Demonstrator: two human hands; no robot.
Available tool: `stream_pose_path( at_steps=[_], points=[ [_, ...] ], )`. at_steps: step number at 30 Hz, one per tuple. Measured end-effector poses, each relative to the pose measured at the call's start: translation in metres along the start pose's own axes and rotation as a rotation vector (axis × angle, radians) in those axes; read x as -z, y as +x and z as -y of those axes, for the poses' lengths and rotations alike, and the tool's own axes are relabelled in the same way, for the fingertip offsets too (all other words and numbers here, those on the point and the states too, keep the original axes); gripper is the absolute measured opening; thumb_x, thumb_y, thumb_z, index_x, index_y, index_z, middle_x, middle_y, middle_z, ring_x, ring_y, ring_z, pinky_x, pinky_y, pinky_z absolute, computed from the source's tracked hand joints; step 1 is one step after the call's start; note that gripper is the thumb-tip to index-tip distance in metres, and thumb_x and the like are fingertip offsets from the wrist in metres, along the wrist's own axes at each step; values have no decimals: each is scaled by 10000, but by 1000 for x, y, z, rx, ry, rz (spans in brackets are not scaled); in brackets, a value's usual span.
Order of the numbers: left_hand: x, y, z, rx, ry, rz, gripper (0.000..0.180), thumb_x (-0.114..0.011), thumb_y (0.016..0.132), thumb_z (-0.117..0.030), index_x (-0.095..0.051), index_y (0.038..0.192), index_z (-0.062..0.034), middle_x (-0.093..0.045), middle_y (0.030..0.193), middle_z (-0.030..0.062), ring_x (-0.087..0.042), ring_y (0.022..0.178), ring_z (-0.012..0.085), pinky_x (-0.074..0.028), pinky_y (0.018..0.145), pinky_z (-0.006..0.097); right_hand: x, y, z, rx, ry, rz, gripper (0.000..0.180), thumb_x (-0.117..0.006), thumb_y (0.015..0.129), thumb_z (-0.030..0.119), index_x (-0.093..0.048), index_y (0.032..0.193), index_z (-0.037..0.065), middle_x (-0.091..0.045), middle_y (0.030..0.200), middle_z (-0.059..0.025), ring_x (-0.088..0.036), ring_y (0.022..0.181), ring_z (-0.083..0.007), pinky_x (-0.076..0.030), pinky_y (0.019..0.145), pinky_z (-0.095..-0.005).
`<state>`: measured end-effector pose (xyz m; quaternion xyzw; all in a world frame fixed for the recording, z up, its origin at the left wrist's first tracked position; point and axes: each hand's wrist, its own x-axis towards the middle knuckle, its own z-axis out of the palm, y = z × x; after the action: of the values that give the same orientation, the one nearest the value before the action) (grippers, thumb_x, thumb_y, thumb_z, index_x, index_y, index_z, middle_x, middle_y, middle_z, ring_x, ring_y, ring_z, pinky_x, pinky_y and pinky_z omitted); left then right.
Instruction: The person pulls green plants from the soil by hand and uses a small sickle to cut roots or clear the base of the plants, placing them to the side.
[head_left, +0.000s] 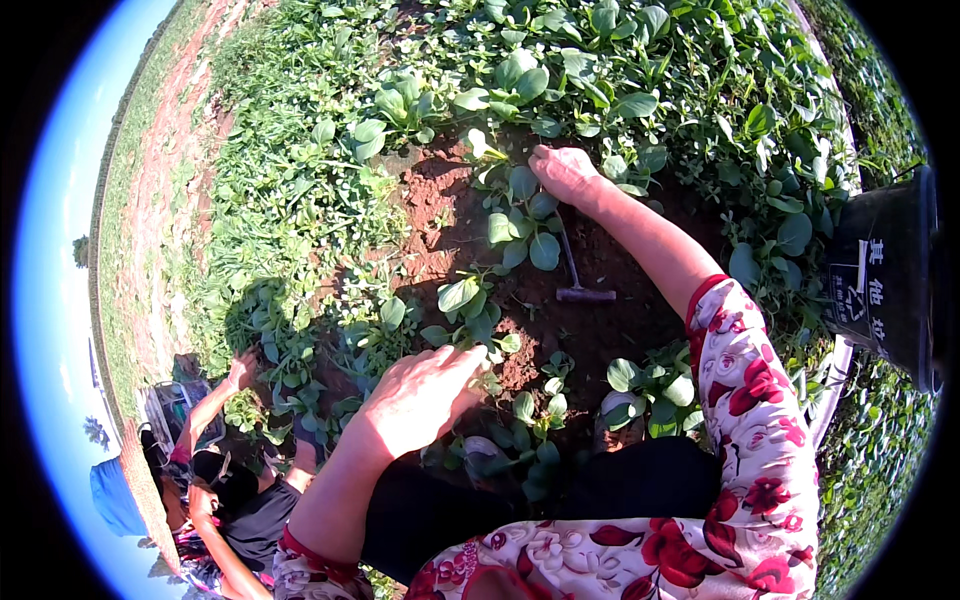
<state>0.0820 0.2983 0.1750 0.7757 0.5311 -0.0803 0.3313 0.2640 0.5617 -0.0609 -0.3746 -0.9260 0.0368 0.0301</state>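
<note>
Two bare hands work a leafy seedling bed. Left hand (420, 398) reaches near, fingers loosely curled at a seedling (470, 300), grasp unclear. Right hand (563, 175), far, pinches weeds (480, 150). Small hoe (575, 275) lies between, released. Best pull low, at the stem base.

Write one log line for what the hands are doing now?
left hand: reaching into leafy seedlings | right hand: gripping weeds, red soil | small hoe: lying untouched

Left hand (420, 400) sits close in, fingers together and pointing forward, palm down. Right hand (565, 175) is stretched way out past it, arm nearly straight, grip curled down, floral sleeve pushed up the forearm.
</note>
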Motion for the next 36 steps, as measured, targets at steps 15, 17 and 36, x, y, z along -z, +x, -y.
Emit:
stream_pose_path(
  at_steps=[15,17,36],
  points=[
    [2,10,-5,-9,-20,96,482,-622,828,-184,-439,1244,-21,-553,1034,172,-549,967,346,-468,829,412,-32,61,-28,-451,-111,69,206,-538,811,135,-696,928,73,-682,896,-105,-669,825,-251,-529,642,-378],
    [1,13,-4,-45,-33,83,480,-612,837,-196,-437,1248,-19,-553,1026,182,-549,961,355,-469,824,419,-39,48,-34,-454,-260,-41,200,-545,811,135,-708,909,72,-681,887,-112,-665,804,-264,-532,624,-397],
    [5,28,-9,-114,-41,96,477,-605,843,-197,-436,1253,-23,-550,1037,166,-560,933,346,-472,806,414,-69,49,-103,-235,29,-250,250,-460,863,178,-612,1006,42,-579,1094,-144,-538,1044,-291,-455,896,-424]
  ],
)
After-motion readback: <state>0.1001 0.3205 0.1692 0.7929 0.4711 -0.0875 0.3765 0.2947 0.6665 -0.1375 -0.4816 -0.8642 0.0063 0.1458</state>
